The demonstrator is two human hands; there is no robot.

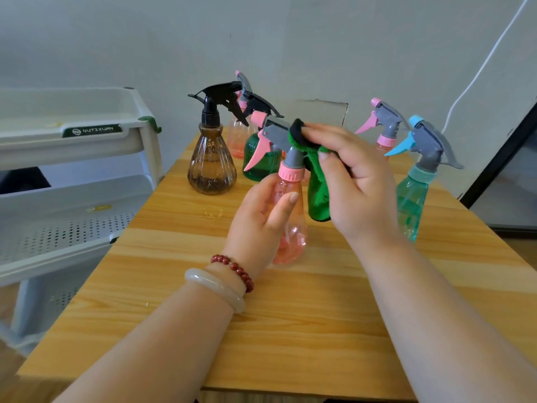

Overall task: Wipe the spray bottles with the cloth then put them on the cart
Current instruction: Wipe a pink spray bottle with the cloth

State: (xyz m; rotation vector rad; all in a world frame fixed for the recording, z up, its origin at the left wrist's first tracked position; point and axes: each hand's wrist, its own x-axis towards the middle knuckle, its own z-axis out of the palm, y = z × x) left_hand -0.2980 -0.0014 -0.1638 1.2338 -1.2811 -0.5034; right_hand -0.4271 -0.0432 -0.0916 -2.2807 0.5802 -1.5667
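- As I scan from the far left of my grip, the white cart (87, 138) stands well away from both hands, beside the wooden table (290, 330), with its top tray above a perforated shelf.
- Nearer, left of and beyond my left hand (260, 219), a brown bottle (210, 170) with a black sprayer stands upright on the table.
- Behind it, further from the grip, a rear pink bottle (236, 141) and a green bottle (257, 167) stand close together.
- My left hand is wrapped round the body of the pink spray bottle (292, 228), thumb across the front and fingers behind. The bottle is upright, leaning slightly, with its base low at the tabletop. I cannot tell whether it touches the wood.
- On that wrist I see a red bead bracelet (235, 269) and a pale bangle (215, 289).
- Directly above the left-hand grip, the bottle's grey sprayer head (276, 132) meets the green cloth (318, 196). The cloth is pressed against the head's rear end and hangs down beside the neck.
- My right hand (357, 184) clasps the cloth, with fingertips on a dark fold atop the sprayer and the thumb pinching the green part below.
- Beyond that hand and to its right, a far pink bottle (385, 141) shows mostly its sprayer.
- Furthest right, a teal bottle (412, 205) with a blue trigger stands upright just beside the back of my right hand.
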